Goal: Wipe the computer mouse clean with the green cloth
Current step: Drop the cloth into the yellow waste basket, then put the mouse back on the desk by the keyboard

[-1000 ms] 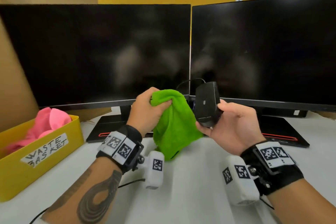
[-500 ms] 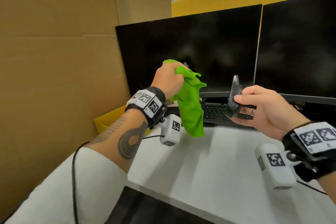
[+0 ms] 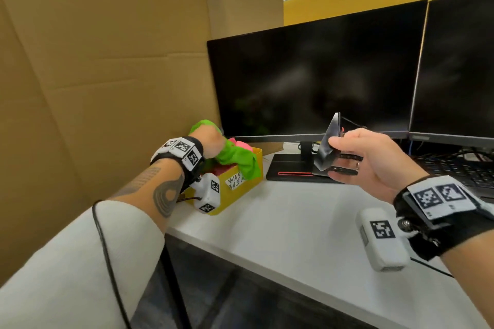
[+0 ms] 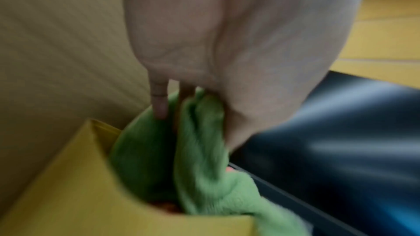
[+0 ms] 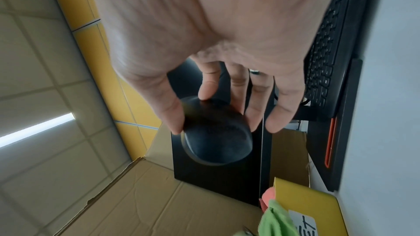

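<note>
My left hand [image 3: 211, 139] grips the green cloth [image 3: 236, 159] over the yellow waste basket [image 3: 240, 189] at the table's far left; the cloth hangs into the basket and drapes over its front rim. In the left wrist view the fingers [image 4: 160, 103] curl into the green cloth [image 4: 204, 150] above the yellow basket [image 4: 68, 195]. My right hand [image 3: 347, 152] holds the black computer mouse [image 3: 327, 144] in the air in front of the left monitor, thumb on one side and fingers on the other. The right wrist view shows the mouse [image 5: 216, 132] pinched between thumb and fingers.
A pink cloth [image 3: 242, 145] lies in the basket. Two dark monitors [image 3: 315, 80] stand at the back, with a keyboard [image 3: 465, 171] at the right. A tall cardboard wall [image 3: 93, 75] closes the left side. The white table [image 3: 280, 219] has its front edge near me.
The view has swung left. My left hand has carried the green cloth away from the mouse and down onto the waste basket. My right hand still holds the mouse up.
</note>
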Tool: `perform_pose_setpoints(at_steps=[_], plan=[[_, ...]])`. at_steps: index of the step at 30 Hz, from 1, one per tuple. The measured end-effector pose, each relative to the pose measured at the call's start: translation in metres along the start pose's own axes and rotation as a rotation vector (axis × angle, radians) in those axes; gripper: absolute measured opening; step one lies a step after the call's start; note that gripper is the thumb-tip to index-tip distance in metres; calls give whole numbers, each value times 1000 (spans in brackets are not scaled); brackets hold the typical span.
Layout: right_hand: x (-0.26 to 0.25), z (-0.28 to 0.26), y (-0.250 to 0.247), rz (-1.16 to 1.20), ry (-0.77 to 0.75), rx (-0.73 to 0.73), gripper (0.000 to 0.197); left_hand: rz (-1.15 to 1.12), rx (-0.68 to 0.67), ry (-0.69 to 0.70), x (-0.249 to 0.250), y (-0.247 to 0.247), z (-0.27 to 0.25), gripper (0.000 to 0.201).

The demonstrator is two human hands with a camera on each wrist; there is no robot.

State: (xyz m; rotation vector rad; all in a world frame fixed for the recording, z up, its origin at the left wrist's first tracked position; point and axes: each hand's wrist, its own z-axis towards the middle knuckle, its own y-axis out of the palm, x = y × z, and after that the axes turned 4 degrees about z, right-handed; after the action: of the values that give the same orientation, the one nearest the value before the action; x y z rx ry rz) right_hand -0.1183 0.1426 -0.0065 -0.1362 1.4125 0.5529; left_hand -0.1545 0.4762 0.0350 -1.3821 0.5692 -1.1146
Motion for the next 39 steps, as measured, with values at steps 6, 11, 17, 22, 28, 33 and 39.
perform_pose_setpoints(at_steps=[6, 11, 17, 22, 28, 33, 39], plan=[[10, -1, 14, -33, 40, -17, 18, 471, -349, -65, -15, 27, -15, 64], [16, -1, 19, -29, 56, -4, 23, 551, -266, -187, -1, 29, -20, 74], [12, -4, 13, -48, 66, 52, 31, 721, -184, -58, 37, -2, -28, 49], [-2, -14, -9, -127, 30, 155, 52, 482, -116, 281, 118, -6, -59, 49], [-25, -37, -66, -276, -30, 301, 62, -324, -193, 565, 206, 35, -74, 34], [-44, -64, -126, -454, -23, 446, 70, -656, -425, 564, 275, 68, -90, 49], [-60, -92, -188, -603, 27, 530, 72, -796, -606, 524, 349, 109, -98, 65]])
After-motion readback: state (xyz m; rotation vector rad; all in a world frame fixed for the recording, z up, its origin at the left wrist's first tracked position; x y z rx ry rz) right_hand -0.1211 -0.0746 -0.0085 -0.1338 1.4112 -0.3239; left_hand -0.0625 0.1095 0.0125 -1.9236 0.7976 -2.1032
